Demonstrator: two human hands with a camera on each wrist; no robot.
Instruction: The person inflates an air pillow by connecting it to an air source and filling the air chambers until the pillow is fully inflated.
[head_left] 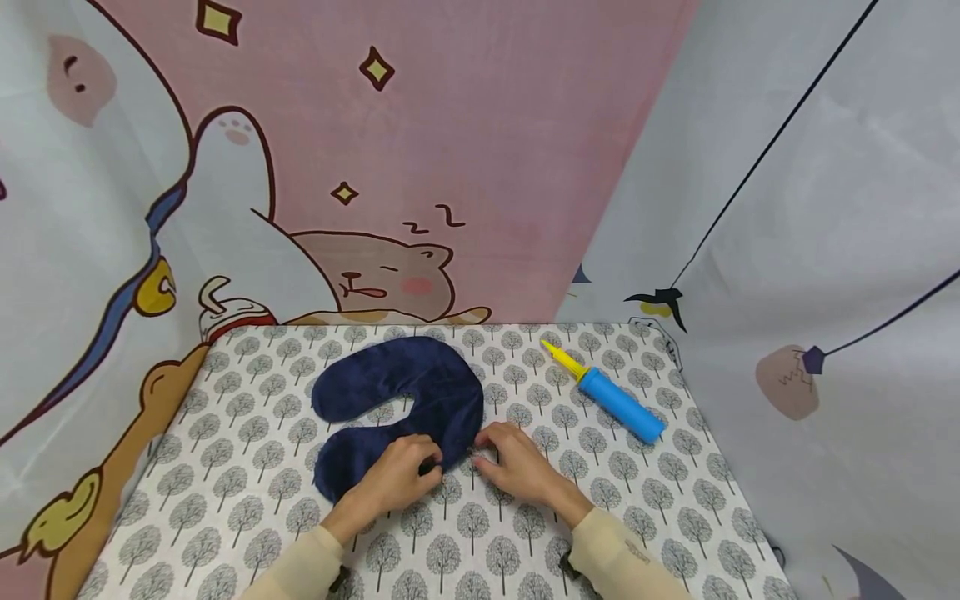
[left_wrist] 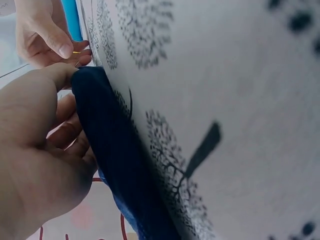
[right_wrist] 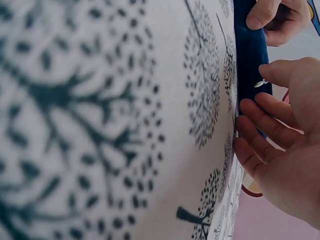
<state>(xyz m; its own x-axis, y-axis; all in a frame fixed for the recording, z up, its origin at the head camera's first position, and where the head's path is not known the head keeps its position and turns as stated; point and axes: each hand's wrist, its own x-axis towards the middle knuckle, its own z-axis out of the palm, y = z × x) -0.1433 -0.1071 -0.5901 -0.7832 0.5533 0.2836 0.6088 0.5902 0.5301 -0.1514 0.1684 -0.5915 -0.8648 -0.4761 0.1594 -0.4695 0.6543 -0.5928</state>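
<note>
A dark navy U-shaped neck pillow [head_left: 450, 392] lies on the table, its opening toward the left. My left hand [head_left: 401, 471] pinches the pillow's near edge, thumb on the side facing me and fingers behind, as the left wrist view shows along the navy fabric [left_wrist: 107, 120]. Just right of it, my right hand [head_left: 517, 462] is at the pillow's lower right edge with thumb and fingers apart. Between that thumb and the fingers, a small silvery zipper pull [right_wrist: 260, 84] shows on the pillow's edge in the right wrist view.
A blue hand pump [head_left: 621, 404] with a yellow nozzle [head_left: 562, 358] lies to the right of the pillow. The tabletop cloth [head_left: 502, 550] has a tree print. Behind it hangs a pink cartoon curtain [head_left: 487, 150], with pale printed fabric [head_left: 810, 208] on the right.
</note>
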